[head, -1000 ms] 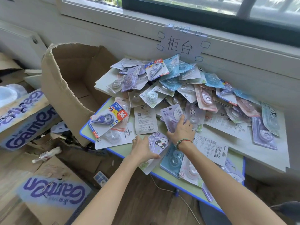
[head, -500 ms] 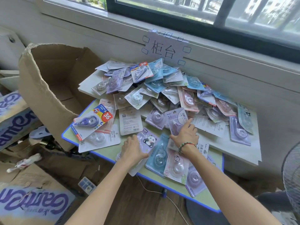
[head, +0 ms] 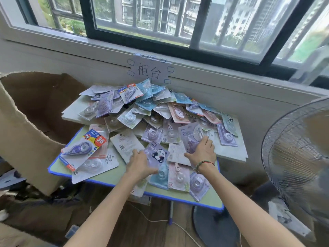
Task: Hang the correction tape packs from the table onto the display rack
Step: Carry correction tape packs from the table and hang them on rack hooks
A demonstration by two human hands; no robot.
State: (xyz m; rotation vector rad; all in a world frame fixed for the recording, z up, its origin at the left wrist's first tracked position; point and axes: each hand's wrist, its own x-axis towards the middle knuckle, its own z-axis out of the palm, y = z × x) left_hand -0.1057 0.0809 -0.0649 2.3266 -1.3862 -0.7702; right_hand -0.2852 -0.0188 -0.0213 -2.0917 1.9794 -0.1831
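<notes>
Window-side surface (head: 110, 177) carries piled packs (head: 142, 111). Left hand (head: 140, 164) pinches panda pack (head: 157, 155) near front edge. Right hand (head: 202, 154) grips purple pack (head: 191, 138).

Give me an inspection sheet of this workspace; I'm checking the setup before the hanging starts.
Surface: small green table with blue edging, under a window, almost wholly covered.
Job's things: correction tape packs heaped loosely, overlapping; a panda pack lies near the front; some packs overhang the front edge. Display rack: nothing seen.
Clutter: torn cardboard box to the left of the table; more cardboard on the floor.
Grips: left hand rests on the packs beside the panda pack; right hand lies on a purple pack; whether either grip has closed cannot be told.
Cables: white cord runs across the floor below the table.
Surroundings: paper sign taped to the wall; fan at right.
</notes>
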